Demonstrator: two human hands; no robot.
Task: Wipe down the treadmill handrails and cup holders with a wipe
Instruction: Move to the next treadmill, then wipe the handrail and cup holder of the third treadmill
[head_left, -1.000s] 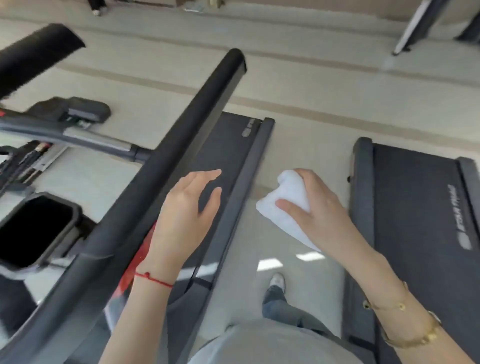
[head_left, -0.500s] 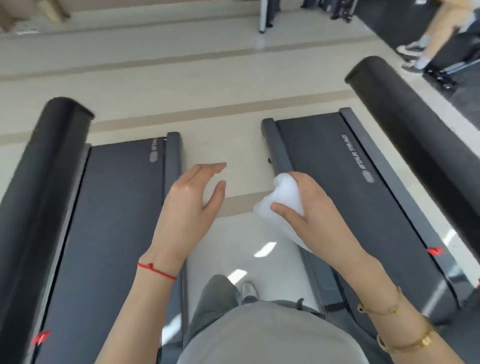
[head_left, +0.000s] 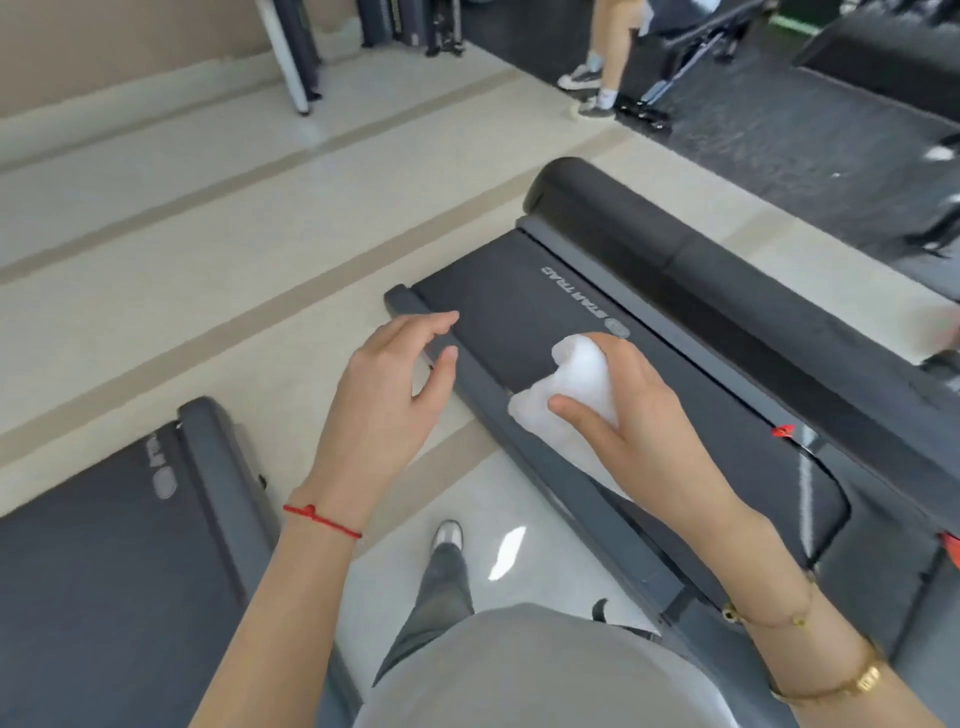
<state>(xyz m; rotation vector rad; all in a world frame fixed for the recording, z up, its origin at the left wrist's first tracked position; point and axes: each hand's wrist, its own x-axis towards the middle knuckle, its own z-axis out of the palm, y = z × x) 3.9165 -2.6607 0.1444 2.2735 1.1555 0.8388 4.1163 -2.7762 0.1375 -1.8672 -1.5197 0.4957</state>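
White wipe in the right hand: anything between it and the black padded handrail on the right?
Nothing visible. The crumpled white wipe hangs over the treadmill belt; the black padded handrail beyond stands unobstructed.

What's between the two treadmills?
In the head view, bare pale floor lies between the left treadmill and the right treadmill, with the person's leg and shoe standing there.

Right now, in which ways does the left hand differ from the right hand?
The left hand holds nothing, its fingers loosely extended, while the right hand grips a crumpled white wipe. The left hand hangs above the gap between the two treadmills; the right hand is above the right treadmill's belt. The left wrist wears a thin red string, the right wrist gold bracelets. Neither hand touches a handrail.
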